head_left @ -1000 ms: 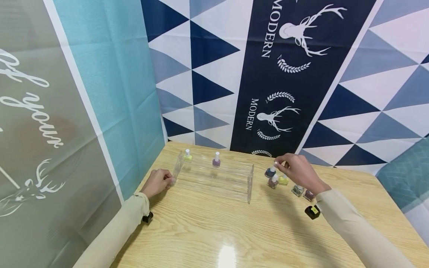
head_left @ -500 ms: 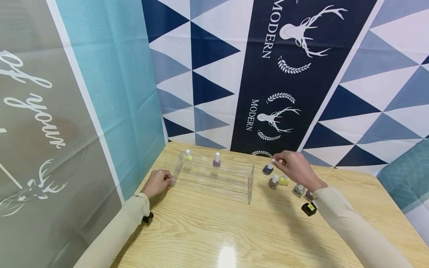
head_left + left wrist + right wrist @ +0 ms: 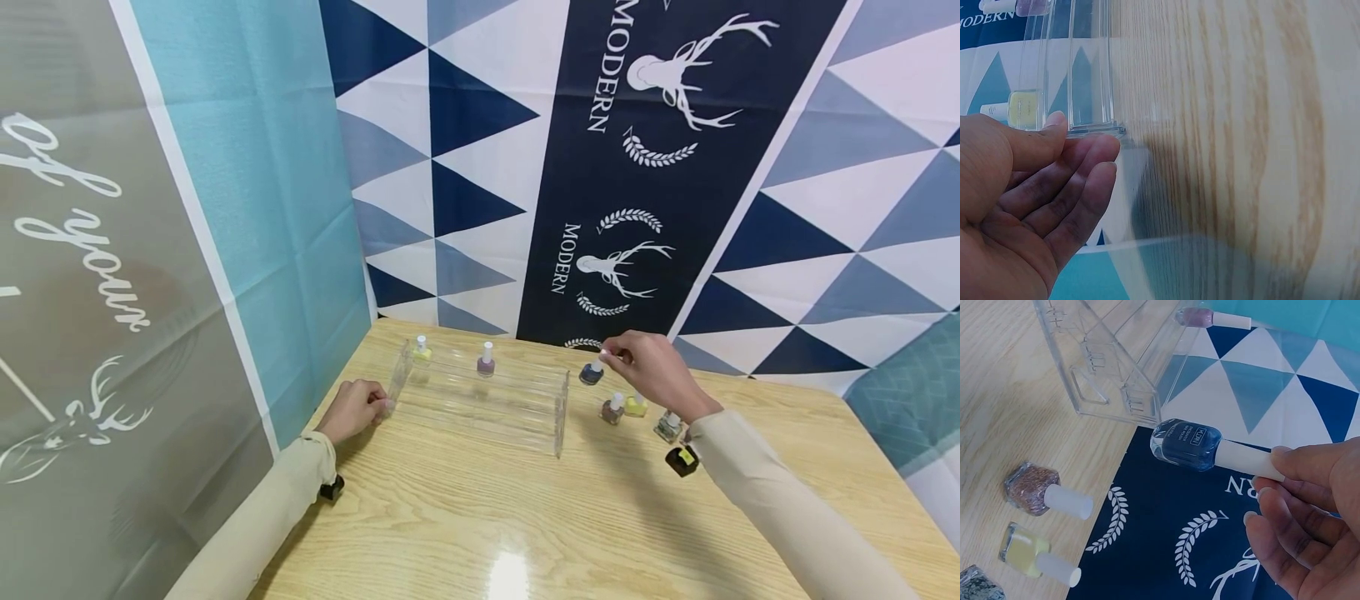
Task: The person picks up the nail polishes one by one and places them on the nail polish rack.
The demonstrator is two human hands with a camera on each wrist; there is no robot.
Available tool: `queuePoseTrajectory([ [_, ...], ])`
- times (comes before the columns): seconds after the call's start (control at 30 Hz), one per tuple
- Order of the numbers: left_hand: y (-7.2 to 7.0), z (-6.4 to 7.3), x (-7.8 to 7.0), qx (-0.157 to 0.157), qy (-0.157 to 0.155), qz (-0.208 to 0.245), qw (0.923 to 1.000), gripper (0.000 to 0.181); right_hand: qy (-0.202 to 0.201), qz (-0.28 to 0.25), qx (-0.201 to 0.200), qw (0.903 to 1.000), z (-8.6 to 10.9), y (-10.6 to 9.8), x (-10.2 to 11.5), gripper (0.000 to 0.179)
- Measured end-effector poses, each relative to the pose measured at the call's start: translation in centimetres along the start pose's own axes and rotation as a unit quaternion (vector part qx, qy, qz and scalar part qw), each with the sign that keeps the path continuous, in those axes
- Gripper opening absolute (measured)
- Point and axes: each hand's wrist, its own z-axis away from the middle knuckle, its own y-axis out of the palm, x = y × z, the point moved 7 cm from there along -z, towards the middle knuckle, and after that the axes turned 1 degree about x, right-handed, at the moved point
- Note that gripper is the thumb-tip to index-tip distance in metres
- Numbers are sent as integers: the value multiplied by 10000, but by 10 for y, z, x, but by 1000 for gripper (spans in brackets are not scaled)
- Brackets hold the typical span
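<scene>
A clear tiered acrylic rack (image 3: 480, 400) stands on the table, a yellow nail polish bottle (image 3: 423, 351) and a purple nail polish bottle (image 3: 486, 362) on its top tier. My left hand (image 3: 354, 408) pinches the rack's left end panel between thumb and fingers, as the left wrist view shows closely. By its white cap, my right hand (image 3: 654, 367) holds a dark blue nail polish bottle (image 3: 1188, 445). That bottle hangs beyond the rack's right end, tilted, apart from the rack in the right wrist view.
Right of the rack stand a glittery brownish nail polish bottle (image 3: 612, 410), another yellow bottle (image 3: 636, 407) and a dark-flecked clear one (image 3: 667, 427). Another bottle is mostly hidden by the right wrist. A patterned cloth (image 3: 480, 167) hangs behind the wooden table (image 3: 450, 517).
My right hand has moved left and slightly farther back, carrying the dark blue nail polish bottle away from the other bottles toward the rack. The left hand has stayed on the rack's end.
</scene>
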Motion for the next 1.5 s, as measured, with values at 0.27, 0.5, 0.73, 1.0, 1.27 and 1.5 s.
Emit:
queuePoseTrajectory([
  [0.27,2,0,1,12,-24,39,10000,15,-21,-62,17,10000,-7,4,6,12],
  [0.5,1,-2,1,-2,21,84,10000,17,-139,-48,-54,9999,-13,6,11,12],
  [0.73,2,-1,2,-7,33,92,10000,19,-188,-132,-13,9997,-18,9,18,11],
  [1.0,2,-2,3,-40,39,92,9999,17,-263,-220,-94,9994,-24,15,22,10],
  [1.27,1,-1,2,-57,82,64,9999,15,-209,-291,5,9994,-30,24,25,11],
  [1.5,0,-1,2,-35,55,98,9999,17,-265,-288,-27,9992,-35,28,27,9],
])
